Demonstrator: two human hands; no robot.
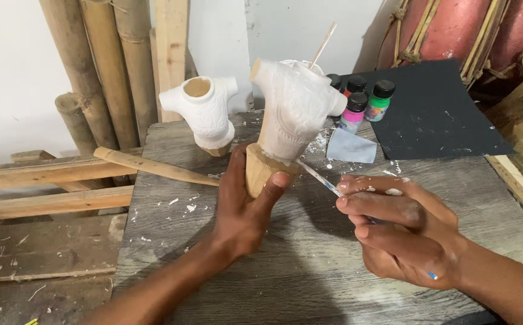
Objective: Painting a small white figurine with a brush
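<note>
Head camera looks down at a grey wooden table (309, 265). Nearest on the table, the right hand (403, 232) has its fingers closed around a thin paintbrush (320, 179). Just left of it, the left hand (246, 207) grips the wooden base of a white torso figure (291, 108), held up above the table. Brush tip touches the figure's lower edge. Farther back stand another white torso figure (204, 114) and small paint bottles (364, 102) beside a black sheet (436, 114).
</note>
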